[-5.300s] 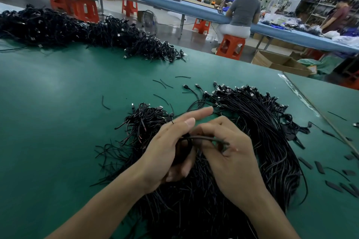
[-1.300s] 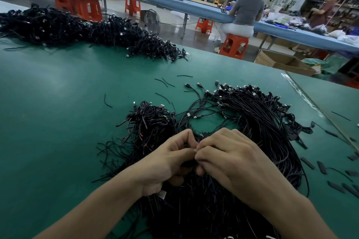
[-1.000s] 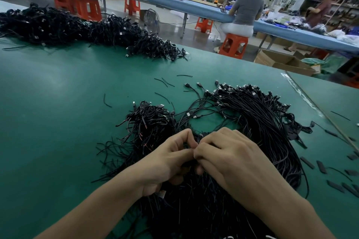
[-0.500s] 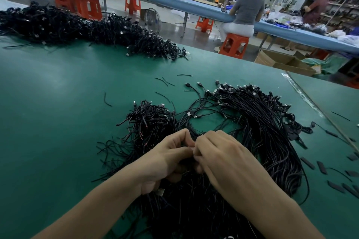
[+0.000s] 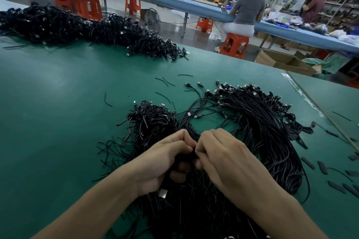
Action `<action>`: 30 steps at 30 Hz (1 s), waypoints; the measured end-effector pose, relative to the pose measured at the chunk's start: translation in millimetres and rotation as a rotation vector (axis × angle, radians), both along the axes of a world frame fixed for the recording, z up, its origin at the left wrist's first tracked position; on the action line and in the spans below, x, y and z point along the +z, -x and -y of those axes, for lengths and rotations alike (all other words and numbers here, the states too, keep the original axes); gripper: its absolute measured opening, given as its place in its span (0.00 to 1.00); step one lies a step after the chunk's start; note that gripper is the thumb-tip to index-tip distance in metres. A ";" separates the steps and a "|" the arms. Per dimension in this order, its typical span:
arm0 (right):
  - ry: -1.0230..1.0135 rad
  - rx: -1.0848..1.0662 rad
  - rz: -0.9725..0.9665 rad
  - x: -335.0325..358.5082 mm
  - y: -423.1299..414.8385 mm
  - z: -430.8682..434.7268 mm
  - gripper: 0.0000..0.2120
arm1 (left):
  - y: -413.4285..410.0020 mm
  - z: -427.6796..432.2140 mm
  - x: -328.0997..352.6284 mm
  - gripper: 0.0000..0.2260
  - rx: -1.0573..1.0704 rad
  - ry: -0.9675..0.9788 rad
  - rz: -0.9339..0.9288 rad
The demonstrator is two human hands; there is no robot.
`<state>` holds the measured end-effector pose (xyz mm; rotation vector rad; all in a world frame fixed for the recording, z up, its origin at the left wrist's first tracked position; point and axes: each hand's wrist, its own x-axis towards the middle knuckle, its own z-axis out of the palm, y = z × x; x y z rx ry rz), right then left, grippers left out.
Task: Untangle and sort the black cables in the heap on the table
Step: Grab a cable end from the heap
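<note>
Factory assembly floor. A green-matted bench (image 5: 58, 93) carries bulk heaps of black cables (image 5: 262, 122). A long blue bench (image 5: 174, 4) runs across the hall, with orange plastic stools (image 5: 234, 44), 1 seated worker (image 5: 247, 9), metal shelving (image 5: 342, 5) at the far right, a floor fan (image 5: 153, 18) and an open cardboard box (image 5: 285, 62) on the floor.

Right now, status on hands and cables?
Left hand, right hand both pinch cables over the heap. Heap tangled. Scraps at right, clear of hands.

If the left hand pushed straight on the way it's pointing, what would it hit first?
Most likely the right hand: the left hand angles toward it, their fingertips nearly touching above the cable heap.
</note>
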<state>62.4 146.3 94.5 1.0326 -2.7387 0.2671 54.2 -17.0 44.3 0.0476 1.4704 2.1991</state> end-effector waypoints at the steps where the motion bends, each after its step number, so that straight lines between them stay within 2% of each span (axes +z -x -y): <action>1: 0.029 -0.007 0.028 -0.3 1.0 -0.5 0.16 | -0.6 -0.4 0.1 0.12 0.003 0.002 -0.006; 7: 0.227 -0.090 0.065 -6.2 5.1 -0.1 0.08 | -1.5 -4.8 -2.7 0.12 0.060 -0.028 -0.047; 10: 0.343 -0.136 0.036 -10.2 5.9 1.9 0.12 | -1.8 -8.7 -3.1 0.06 0.118 -0.104 -0.066; 13: 0.395 -0.154 -0.029 -15.3 7.6 4.1 0.16 | -1.0 -10.0 -5.2 0.12 0.168 -0.109 -0.118; 15: 0.407 -0.141 -0.072 -16.9 8.0 6.3 0.16 | -0.2 -8.9 -6.9 0.16 0.161 0.014 -0.204; 17: 0.399 -0.098 -0.108 -17.4 8.7 7.3 0.14 | 1.6 -6.9 -8.6 0.16 0.180 0.179 -0.327; 20: 0.378 -0.013 -0.160 -17.5 10.3 4.2 0.12 | 6.9 0.8 -12.8 0.17 0.338 0.558 -0.514; 21: 0.374 0.009 -0.178 -18.0 11.5 2.6 0.11 | 8.3 2.6 -13.5 0.16 0.352 0.597 -0.527; 23: 0.387 0.040 -0.220 -20.4 13.6 0.8 0.09 | 8.5 2.4 -14.2 0.17 0.323 0.579 -0.488; 25: 0.455 0.044 -0.255 -23.9 14.0 3.0 0.11 | 6.4 -0.8 -11.7 0.15 0.286 0.461 -0.418; 27: 0.585 -0.007 -0.265 -27.8 14.0 5.5 0.15 | 5.1 -4.6 -11.7 0.13 0.266 0.267 -0.360; 30: 0.834 -0.122 -0.186 -33.0 9.7 11.5 0.14 | 3.5 -7.8 -7.7 0.07 0.290 0.083 -0.306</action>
